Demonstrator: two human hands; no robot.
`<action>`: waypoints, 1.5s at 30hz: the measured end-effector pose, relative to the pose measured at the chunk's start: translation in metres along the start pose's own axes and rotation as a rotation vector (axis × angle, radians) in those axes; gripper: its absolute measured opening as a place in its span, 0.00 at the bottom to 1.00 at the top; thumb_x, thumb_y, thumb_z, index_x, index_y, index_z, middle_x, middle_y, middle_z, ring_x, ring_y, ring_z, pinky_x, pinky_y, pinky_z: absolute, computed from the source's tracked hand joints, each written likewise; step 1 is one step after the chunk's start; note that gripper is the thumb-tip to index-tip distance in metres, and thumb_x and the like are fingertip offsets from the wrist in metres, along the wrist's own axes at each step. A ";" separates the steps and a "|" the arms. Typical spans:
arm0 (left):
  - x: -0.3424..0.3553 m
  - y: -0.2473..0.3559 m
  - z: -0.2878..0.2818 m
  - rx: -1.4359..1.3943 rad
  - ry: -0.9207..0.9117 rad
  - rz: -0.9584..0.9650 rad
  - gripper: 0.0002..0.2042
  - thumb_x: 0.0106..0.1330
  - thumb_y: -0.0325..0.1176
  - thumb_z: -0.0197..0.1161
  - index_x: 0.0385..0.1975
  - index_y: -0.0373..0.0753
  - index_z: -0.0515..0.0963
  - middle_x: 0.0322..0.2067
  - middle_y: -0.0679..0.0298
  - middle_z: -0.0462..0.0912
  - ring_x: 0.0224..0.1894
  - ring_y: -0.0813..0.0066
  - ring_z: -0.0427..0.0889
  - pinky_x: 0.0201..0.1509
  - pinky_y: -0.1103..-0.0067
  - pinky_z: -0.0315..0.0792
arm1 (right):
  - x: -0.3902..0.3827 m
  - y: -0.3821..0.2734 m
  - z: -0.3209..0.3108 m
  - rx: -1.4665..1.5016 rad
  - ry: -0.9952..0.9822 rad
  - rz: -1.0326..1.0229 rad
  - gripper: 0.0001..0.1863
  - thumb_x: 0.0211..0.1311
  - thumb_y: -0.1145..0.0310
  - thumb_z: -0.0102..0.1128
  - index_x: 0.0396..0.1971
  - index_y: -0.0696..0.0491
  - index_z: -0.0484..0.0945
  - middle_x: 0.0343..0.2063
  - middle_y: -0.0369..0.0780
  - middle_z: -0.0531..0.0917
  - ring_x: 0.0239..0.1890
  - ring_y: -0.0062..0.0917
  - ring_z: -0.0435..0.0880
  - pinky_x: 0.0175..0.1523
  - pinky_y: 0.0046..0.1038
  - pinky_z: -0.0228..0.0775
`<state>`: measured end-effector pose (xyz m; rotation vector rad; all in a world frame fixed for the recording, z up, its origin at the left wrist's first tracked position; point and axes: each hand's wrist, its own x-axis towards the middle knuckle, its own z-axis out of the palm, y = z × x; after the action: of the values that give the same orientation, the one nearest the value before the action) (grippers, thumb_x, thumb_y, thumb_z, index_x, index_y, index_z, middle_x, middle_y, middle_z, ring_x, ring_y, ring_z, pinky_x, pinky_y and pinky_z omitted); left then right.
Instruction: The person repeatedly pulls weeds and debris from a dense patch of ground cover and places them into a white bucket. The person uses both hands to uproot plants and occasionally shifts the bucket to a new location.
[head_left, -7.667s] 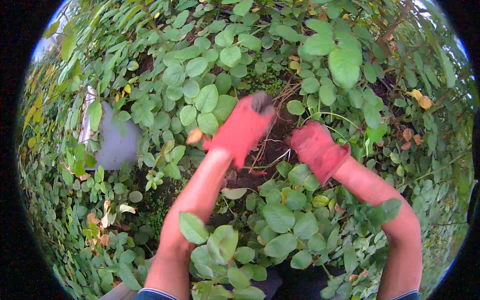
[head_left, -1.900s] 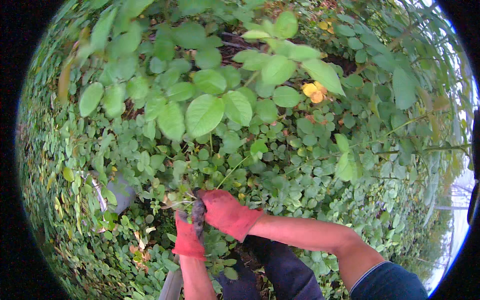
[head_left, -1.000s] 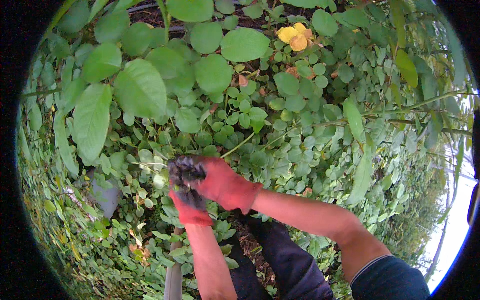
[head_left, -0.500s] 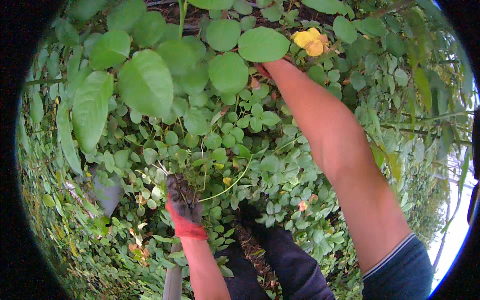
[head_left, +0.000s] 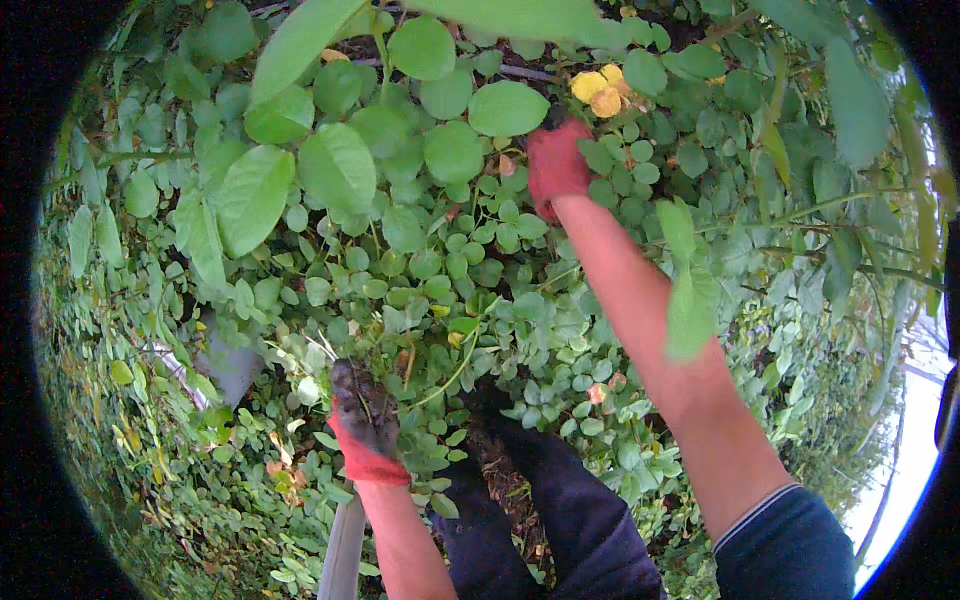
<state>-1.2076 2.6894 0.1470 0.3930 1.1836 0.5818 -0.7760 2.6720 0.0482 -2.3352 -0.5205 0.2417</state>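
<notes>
My left hand (head_left: 365,425), in a red glove with a dark soiled palm, is closed around a bunch of plant stems (head_left: 407,368) with pale cut-looking ends and one long thin green stem sticking out. It sits low, in front of my legs. Farther off and to the right, my right hand (head_left: 558,165) wears a matching red glove and reaches down into leafy growth (head_left: 505,108). Leaves cover its fingers, so what it touches is hidden. A cluster of yellow leaves (head_left: 600,90) lies just beside it.
Dense green foliage (head_left: 500,240) surrounds me, with large leaves close in front. A grey pole (head_left: 343,555) stands by my left forearm, and a pale grey object (head_left: 228,365) shows among leaves at left. Thorny-looking branches (head_left: 830,210) cross on the right. My dark trousers (head_left: 570,500) are below.
My right hand has drawn back slightly, so its red glove now shows from behind the leaves. The left hand still holds the stems, slightly lower. Nearby leaves have shifted in view.
</notes>
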 end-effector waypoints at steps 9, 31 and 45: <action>-0.001 -0.009 -0.027 -0.049 0.052 -0.045 0.07 0.72 0.43 0.55 0.36 0.50 0.76 0.27 0.76 0.74 0.23 0.83 0.68 0.25 0.82 0.61 | 0.075 -0.006 0.074 -0.785 -0.266 -0.015 0.30 0.46 0.47 0.67 0.49 0.49 0.82 0.49 0.47 0.82 0.50 0.44 0.80 0.54 0.41 0.74; -0.081 -0.008 0.012 -0.357 -0.001 -0.131 0.11 0.69 0.38 0.61 0.49 0.47 0.76 0.39 0.71 0.82 0.32 0.77 0.79 0.35 0.82 0.73 | -0.313 -0.187 -0.124 0.474 -0.828 0.050 0.12 0.59 0.74 0.64 0.43 0.58 0.80 0.31 0.36 0.84 0.29 0.19 0.80 0.34 0.26 0.72; -0.026 0.218 -0.106 -0.468 0.395 0.457 0.15 0.71 0.47 0.57 0.51 0.49 0.77 0.35 0.75 0.79 0.26 0.81 0.72 0.28 0.81 0.67 | -0.319 -0.249 -0.098 0.473 -1.066 0.336 0.16 0.61 0.79 0.61 0.50 0.61 0.78 0.40 0.38 0.85 0.39 0.20 0.83 0.47 0.23 0.77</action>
<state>-1.3614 2.8440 0.2557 0.1439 1.2873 1.3510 -1.1066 2.6379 0.2988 -1.6568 -0.4660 1.6142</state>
